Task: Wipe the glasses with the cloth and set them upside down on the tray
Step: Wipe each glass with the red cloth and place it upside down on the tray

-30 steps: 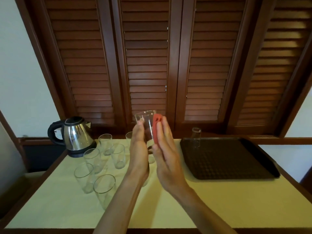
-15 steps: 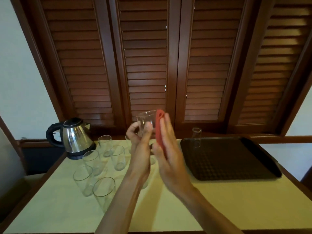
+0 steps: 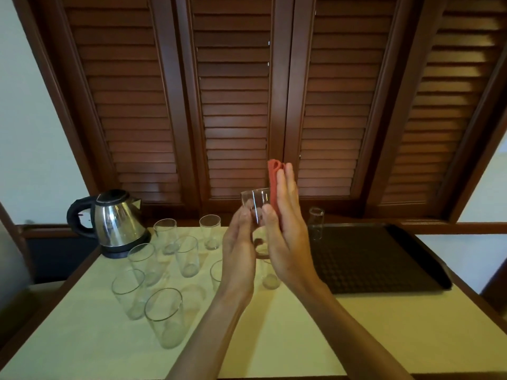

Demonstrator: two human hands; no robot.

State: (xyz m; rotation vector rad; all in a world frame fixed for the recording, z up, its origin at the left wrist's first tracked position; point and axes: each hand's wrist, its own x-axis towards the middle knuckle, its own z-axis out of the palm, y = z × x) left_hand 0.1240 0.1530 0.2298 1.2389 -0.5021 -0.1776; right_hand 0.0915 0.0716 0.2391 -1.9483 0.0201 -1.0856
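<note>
above the table (image 3: 274,338), left hand (image 3: 238,259) holds glass (image 3: 255,204); right hand (image 3: 288,237) presses cloth (image 3: 273,182).

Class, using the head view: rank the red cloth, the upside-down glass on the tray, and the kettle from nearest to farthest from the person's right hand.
1. Red cloth: pressed under the right hand, against the held glass.
2. Upside-down glass: just right of that hand, at the tray's far left corner.
3. Kettle: far left, at the table's back edge.
</note>
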